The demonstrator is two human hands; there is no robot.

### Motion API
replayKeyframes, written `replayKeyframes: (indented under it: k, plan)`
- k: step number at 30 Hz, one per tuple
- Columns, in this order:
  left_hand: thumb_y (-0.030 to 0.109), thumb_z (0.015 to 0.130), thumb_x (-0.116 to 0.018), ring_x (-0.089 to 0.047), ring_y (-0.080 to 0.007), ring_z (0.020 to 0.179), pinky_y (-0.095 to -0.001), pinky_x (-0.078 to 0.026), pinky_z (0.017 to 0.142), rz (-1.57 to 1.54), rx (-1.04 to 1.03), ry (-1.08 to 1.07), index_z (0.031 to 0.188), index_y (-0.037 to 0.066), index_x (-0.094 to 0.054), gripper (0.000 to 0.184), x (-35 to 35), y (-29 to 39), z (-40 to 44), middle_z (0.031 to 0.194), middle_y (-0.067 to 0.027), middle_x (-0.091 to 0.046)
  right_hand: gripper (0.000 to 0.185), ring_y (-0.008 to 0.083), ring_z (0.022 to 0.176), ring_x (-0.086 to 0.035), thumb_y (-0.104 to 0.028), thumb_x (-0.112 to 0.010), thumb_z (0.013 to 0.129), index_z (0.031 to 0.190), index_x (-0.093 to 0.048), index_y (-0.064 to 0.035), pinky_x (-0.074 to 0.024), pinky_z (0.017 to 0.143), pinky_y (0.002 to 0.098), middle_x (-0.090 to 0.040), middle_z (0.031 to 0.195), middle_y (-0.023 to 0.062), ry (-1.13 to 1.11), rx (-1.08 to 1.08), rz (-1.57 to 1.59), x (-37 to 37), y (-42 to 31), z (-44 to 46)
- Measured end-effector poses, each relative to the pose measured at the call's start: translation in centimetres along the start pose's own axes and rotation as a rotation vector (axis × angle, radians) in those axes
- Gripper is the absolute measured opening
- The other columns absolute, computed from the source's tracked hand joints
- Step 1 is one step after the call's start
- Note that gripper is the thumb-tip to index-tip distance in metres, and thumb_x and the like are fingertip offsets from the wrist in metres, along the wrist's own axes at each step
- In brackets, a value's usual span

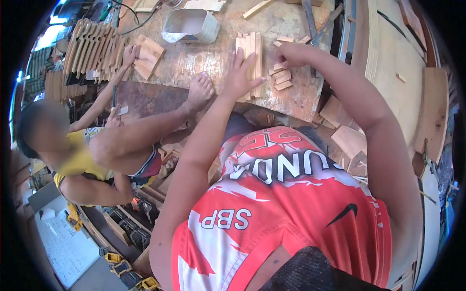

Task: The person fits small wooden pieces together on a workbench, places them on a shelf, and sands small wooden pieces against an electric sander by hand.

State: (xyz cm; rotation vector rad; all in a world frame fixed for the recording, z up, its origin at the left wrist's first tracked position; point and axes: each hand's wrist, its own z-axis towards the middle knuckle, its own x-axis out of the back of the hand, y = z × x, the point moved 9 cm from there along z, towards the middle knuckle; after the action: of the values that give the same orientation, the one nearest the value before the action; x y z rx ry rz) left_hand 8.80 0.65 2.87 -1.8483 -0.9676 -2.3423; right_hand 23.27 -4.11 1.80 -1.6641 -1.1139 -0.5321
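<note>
My left hand lies with fingers apart on a bundle of narrow wood strips, which stand side by side on the worktable. Its thumb stretches out to the right across the strips. To the right, my right hand is bent down with curled fingers at a small wood block. The fingertips are partly hidden behind the hand. Several more short wood pieces lie just below it, and others lie above it.
A pale plastic tub stands on the table. At left, another person in a yellow top sits with one foot on the table and a hand on flat wood pieces. Curved wood parts are stacked behind. Long metal tools lie top right.
</note>
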Motion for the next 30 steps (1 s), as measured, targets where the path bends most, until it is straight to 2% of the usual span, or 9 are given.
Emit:
replayKeyframes:
  k: [3,5,7,8,9,10,13,23,30]
  plan:
    - [0.031,0.077,-0.076,-0.017,-0.0431,0.141,-0.0457,-0.022,0.114,-0.146,-0.028,0.052,0.142,0.011,-0.039,0.078,0.7,-1.0,-0.3,0.152,-0.027,-0.019,0.017,0.0279,0.079,-0.065,-0.016,-0.068,0.078,0.088,-0.068,-0.0028,-0.0504,0.072,0.0385,-0.069,0.086,0.0151,0.137,-0.152,0.015,1.5,1.5,-0.2]
    - [0.025,0.078,-0.075,-0.028,-0.0401,0.138,-0.0441,-0.029,0.111,-0.192,0.021,0.204,0.139,0.005,-0.042,0.072,2.5,-2.3,-0.6,0.148,-0.0246,-0.03,0.019,0.0252,0.083,-0.066,-0.017,-0.069,0.078,0.093,-0.07,-0.0048,-0.0511,0.075,0.0376,-0.07,0.089,0.0131,0.235,-0.303,0.025,2.7,1.7,-1.3]
    - [0.024,0.079,-0.074,-0.032,-0.0382,0.137,-0.0428,-0.03,0.111,-0.377,0.092,0.181,0.139,0.004,-0.042,0.071,1.4,-4.6,-0.9,0.145,-0.0244,-0.035,0.023,0.021,0.078,-0.067,-0.02,-0.067,0.083,0.097,-0.069,-0.0024,-0.0532,0.069,0.0349,-0.07,0.088,0.011,0.456,-0.343,0.587,3.2,0.5,-2.5]
    - [0.022,0.079,-0.073,-0.036,-0.0364,0.135,-0.0415,-0.03,0.111,-0.544,0.185,0.153,0.138,0.002,-0.041,0.071,0.1,-6.6,-1.0,0.142,-0.0242,-0.04,0.023,0.021,0.078,-0.067,-0.02,-0.067,0.083,0.097,-0.069,-0.0024,-0.0532,0.069,0.0349,-0.07,0.088,0.011,0.471,-0.362,0.584,2.4,0.3,-2.1]
    - [0.011,0.084,-0.068,-0.054,-0.0252,0.12,-0.0346,-0.043,0.1,-0.618,0.097,0.184,0.139,0.002,-0.041,0.062,-1.3,-7.9,-0.8,0.132,-0.02,-0.051,0.025,0.0184,0.073,-0.066,-0.021,-0.067,0.084,0.098,-0.068,-0.0005,-0.0535,0.064,0.0326,-0.07,0.084,0.0102,0.499,-0.399,0.786,0.3,0.8,-1.2]
    - [0.011,0.084,-0.068,-0.054,-0.0252,0.12,-0.0346,-0.043,0.1,-0.632,0.087,0.184,0.139,0.002,-0.041,0.062,-0.4,-7.6,-0.5,0.132,-0.02,-0.051,0.028,0.0158,0.067,-0.066,-0.021,-0.067,0.084,0.1,-0.068,0.0015,-0.0537,0.058,0.0302,-0.069,0.08,0.0094,0.523,-0.43,0.983,-1.3,1.1,-0.5]
    - [0.01,0.082,-0.069,-0.062,-0.0215,0.099,-0.0329,-0.049,0.087,-0.536,0.223,0.058,0.129,0.002,-0.054,0.05,0.1,-7.2,-1.3,0.109,-0.0144,-0.061,0.028,0.0136,0.057,-0.063,-0.022,-0.066,0.087,0.098,-0.067,0.0036,-0.0526,0.051,0.0258,-0.067,0.075,0.0089,0.557,-0.571,1.029,-3.0,0.7,0.2]
    - [0.013,0.078,-0.073,-0.061,-0.0185,0.085,-0.03,-0.049,0.077,-0.579,0.272,0.022,0.123,0.003,-0.06,0.048,0.1,-8.5,-0.7,0.095,-0.013,-0.063,0.025,0.0146,0.061,-0.065,-0.02,-0.065,0.088,0.094,-0.067,0.0036,-0.0557,0.054,0.0259,-0.067,0.076,0.0103,0.517,-0.641,1.097,-3.8,0.1,1.1]
    - [0.012,0.084,-0.068,-0.059,-0.0093,0.073,-0.026,-0.048,0.068,-0.762,0.373,-0.059,0.125,0.002,-0.06,0.043,-0.5,-8.3,-0.6,0.086,-0.0061,-0.068,0.024,0.0151,0.058,-0.064,-0.019,-0.065,0.087,0.09,-0.067,0.0042,-0.0559,0.053,0.0261,-0.066,0.072,0.0092,0.517,-0.599,1.161,-3.0,0.1,0.7]
